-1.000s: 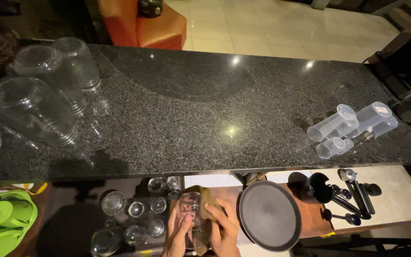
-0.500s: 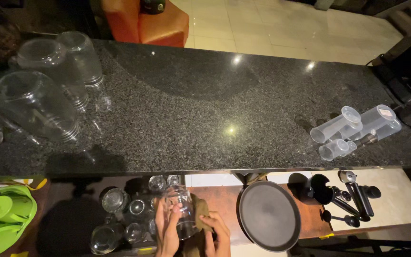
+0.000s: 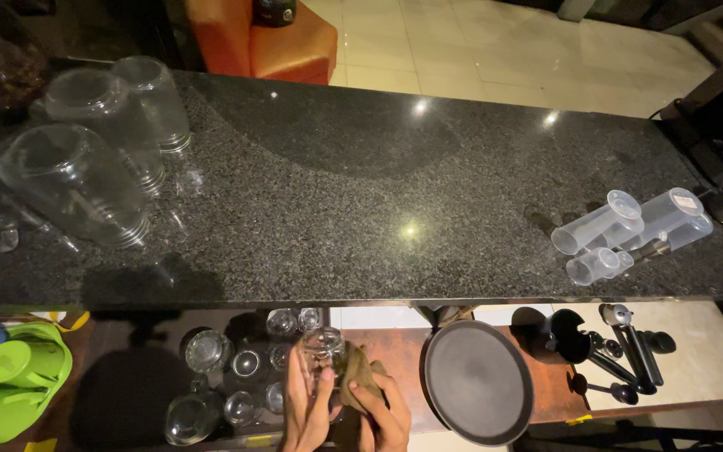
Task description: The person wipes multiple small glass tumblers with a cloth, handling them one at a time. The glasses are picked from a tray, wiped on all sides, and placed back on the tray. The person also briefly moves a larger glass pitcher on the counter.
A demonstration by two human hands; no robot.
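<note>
- The person's left hand [image 3: 305, 410] is wrapped around a clear glass [image 3: 325, 356], which it holds at the bottom edge of the view, above the lower shelf [image 3: 395, 351].
- The right hand [image 3: 384, 414] is closed on a brownish cloth [image 3: 356, 372] and presses it against the right side of the same glass.
- Just to the left of the glass, several other small clear glasses [image 3: 244, 364] stand close together on the shelf.
- To the right of the hands lies a round dark tray [image 3: 479, 381], and further right are some dark bar tools [image 3: 621, 347].
- Above the shelf runs the long black granite counter [image 3: 378, 192].
- On its left end, big clear jars [image 3: 77, 180] lie on their sides.
- On its right end, translucent measuring cups [image 3: 621, 226] lie, touching each other.
- Green plastic cups [image 3: 2, 377] are at the lower left corner.
</note>
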